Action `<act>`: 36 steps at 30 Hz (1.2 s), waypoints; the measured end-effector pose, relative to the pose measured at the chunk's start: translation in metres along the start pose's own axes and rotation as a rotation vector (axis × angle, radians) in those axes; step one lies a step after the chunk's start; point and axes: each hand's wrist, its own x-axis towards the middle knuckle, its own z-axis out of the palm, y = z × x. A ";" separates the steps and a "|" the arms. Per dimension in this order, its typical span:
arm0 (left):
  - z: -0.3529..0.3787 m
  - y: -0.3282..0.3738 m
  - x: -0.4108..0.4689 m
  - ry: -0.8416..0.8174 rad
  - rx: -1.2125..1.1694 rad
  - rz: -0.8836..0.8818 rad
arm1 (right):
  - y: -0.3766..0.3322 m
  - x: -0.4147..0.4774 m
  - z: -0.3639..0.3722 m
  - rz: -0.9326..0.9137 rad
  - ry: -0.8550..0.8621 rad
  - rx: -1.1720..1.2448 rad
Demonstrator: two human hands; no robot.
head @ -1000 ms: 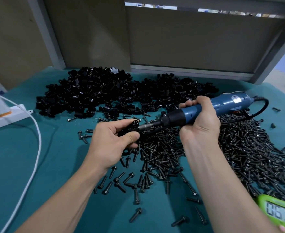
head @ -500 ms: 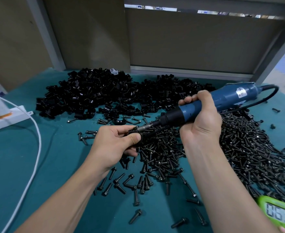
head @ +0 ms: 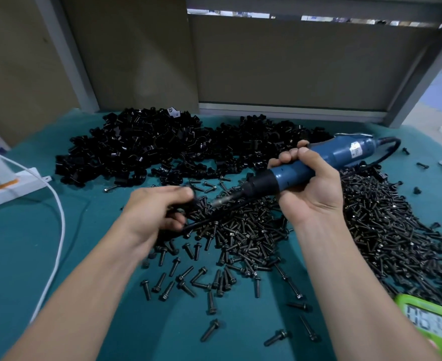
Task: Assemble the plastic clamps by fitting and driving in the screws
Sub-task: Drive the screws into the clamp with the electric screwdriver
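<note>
Work centres on one clamp [head: 191, 204], a small black piece pinched in the curled fingers [head: 186, 195] of the left hand [head: 154, 217], just toward 9 o'clock from the table's middle. Blur hides whether its screw is seated. The right hand [head: 313, 194] is wrapped round the blue screwdriver [head: 326, 162], fingers closed on its barrel. Its metal bit [head: 223, 202] points at the clamp from 3 o'clock, close to it, though I cannot tell whether they touch. I judge this one piece to be at or near the driving step.

Loose screws [head: 253, 238] spread thickly from under the hands toward 3 and 4 o'clock. A heap of black clamps [head: 147, 149] fills the table [head: 27, 256] from 10 to 12 o'clock. Whether that heap holds finished or bare pieces is too small to tell, so the share done cannot be read. The mass of unused screws suggests a great deal remains. A green timer [head: 431, 327] sits at 5 o'clock, a white cable [head: 59, 217] and a white box [head: 8, 178] at 9 o'clock.
</note>
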 end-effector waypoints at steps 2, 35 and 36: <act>-0.016 0.005 0.006 0.118 -0.095 0.010 | -0.003 0.000 0.001 0.001 0.049 -0.048; 0.018 -0.011 -0.011 -0.116 0.274 0.167 | -0.001 -0.003 0.017 -0.128 0.316 0.037; 0.018 -0.012 -0.012 -0.100 0.301 0.187 | -0.002 -0.003 0.020 -0.135 0.309 0.034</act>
